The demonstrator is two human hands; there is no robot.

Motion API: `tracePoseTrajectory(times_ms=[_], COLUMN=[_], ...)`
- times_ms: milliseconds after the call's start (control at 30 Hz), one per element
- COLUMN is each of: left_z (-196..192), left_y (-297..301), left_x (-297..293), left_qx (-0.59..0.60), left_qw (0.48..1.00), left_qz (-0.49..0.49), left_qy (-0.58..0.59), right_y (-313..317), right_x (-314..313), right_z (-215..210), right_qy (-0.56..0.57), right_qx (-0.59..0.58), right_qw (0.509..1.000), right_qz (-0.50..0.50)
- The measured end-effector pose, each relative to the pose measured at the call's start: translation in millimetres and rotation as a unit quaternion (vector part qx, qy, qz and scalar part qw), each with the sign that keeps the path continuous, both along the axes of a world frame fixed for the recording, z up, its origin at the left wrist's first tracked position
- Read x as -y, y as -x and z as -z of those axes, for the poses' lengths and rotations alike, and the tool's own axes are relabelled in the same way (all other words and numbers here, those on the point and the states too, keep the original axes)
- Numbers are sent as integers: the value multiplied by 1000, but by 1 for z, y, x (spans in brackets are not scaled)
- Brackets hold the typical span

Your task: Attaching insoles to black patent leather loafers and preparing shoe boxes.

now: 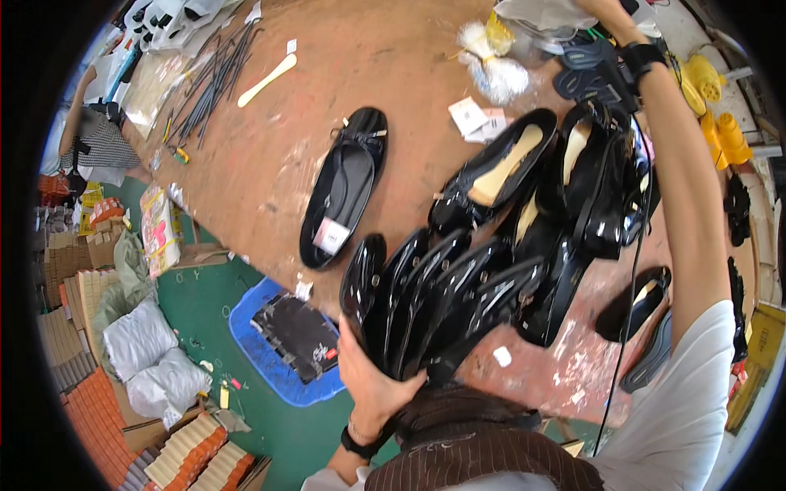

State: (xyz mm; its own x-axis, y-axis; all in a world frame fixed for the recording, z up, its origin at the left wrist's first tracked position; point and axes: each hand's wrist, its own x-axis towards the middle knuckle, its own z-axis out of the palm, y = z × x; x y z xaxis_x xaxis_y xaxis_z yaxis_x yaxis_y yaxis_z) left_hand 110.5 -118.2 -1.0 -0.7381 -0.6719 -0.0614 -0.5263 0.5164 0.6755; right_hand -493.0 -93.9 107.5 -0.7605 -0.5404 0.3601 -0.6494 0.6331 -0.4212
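My left hand (pixel 372 380) is wrapped round the near end of a row of glossy black flat shoes (pixel 426 295), standing on edge near my waist. My right hand (pixel 604 11) reaches to the far right edge of the table, beside a whitish plastic bag (pixel 544 12); its fingers are partly cut off by the picture's rim. A single black flat with a bow (pixel 344 188) lies at the middle, a white tag inside it. Right of it, another black flat (pixel 495 172) has a cream insole. More glossy black shoes (pixel 594 180) are heaped beside that.
On the brown table (pixel 270 180) lie black strips (pixel 209 82), a cream insole piece (pixel 268 80), white cards (pixel 477 119) and dark insoles (pixel 585 69). A black cable (pixel 634 278) hangs past my right arm. A blue bin (pixel 266 360) stands on the floor. Another person's arm (pixel 75 110) shows far left.
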Motion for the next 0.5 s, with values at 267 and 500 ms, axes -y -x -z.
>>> tracePoseTrajectory(times_ms=[267, 500], left_z=[-13, -4], left_y=[-19, -28], left_x=[-9, -27], left_qx=[22, 9], left_qw=[996, 990], left_qz=[57, 74], left_qy=[63, 122], right_y=[-264, -473], right_x=[-134, -115], right_z=[-85, 83], right_qy=[132, -28], right_qx=[82, -39], right_qw=[987, 999], right_qz=[-48, -18])
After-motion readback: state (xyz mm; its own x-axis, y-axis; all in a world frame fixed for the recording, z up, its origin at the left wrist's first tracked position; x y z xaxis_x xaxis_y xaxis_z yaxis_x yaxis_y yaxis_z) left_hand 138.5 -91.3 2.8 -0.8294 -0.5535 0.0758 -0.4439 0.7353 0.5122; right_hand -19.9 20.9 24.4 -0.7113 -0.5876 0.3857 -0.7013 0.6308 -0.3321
